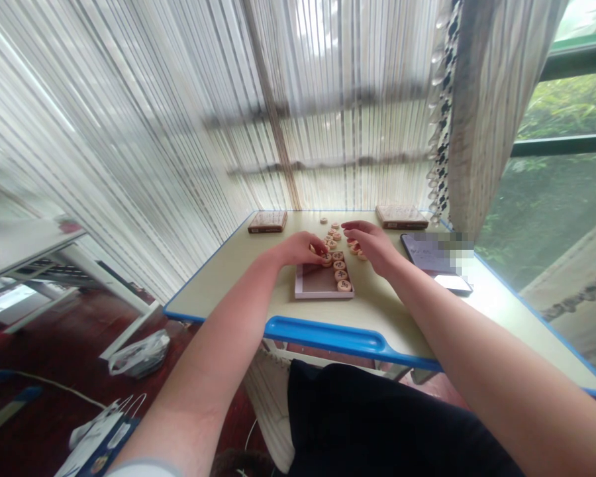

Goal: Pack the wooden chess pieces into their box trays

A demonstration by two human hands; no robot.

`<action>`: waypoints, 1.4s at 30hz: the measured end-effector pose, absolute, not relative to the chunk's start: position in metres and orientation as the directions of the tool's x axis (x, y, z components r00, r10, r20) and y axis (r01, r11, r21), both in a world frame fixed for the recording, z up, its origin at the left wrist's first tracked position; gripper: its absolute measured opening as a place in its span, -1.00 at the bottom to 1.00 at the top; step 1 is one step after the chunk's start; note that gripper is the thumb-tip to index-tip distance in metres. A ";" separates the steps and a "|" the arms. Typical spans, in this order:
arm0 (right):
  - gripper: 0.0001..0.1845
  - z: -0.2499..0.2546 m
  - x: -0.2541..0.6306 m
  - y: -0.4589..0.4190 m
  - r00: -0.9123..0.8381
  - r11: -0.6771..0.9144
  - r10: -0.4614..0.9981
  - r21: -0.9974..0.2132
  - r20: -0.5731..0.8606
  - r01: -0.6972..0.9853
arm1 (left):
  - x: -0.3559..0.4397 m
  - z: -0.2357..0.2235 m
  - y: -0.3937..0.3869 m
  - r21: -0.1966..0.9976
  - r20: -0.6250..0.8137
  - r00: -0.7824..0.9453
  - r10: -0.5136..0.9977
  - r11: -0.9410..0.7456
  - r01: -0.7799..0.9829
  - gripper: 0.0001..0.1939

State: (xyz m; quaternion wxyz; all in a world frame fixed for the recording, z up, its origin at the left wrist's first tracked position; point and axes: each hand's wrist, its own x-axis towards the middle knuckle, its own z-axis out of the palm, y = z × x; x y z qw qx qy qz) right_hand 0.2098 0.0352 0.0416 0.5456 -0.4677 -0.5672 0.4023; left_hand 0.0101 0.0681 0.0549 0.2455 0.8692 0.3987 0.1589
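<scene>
An open shallow box lies on the table, a column of round wooden Chinese chess pieces with dark characters along its right side. Over the box's far left part, my left hand pinches one Chinese chess piece between thumb and fingers, at the inner top edge of the rows. Beyond the box, loose pieces are scattered on the tabletop. To the right, my right hand hovers with fingers apart, near a few more pieces partly hidden beneath it. Nothing shows between its fingers.
Flat boxes stand at the table's back left and back right. A tablet and a phone lie at the right. A blue pen tray edges the table. Striped curtains hang behind.
</scene>
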 end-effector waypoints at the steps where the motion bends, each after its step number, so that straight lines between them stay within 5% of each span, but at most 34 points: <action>1: -0.68 0.041 0.210 0.036 0.030 0.238 0.970 -0.967 0.241 0.091 | 0.010 0.055 0.068 0.555 0.079 0.634 0.769 -0.563 0.613 -0.58; 23: -0.68 0.040 0.210 0.037 -0.010 0.303 0.953 -0.946 0.303 0.116 | 0.018 0.053 0.063 0.405 0.146 0.621 0.770 -0.619 0.673 -0.66; 42: -0.69 0.040 0.209 0.037 -0.007 0.294 0.955 -0.948 0.295 0.118 | 0.014 0.054 0.063 0.419 0.134 0.650 0.748 -0.637 0.647 -0.66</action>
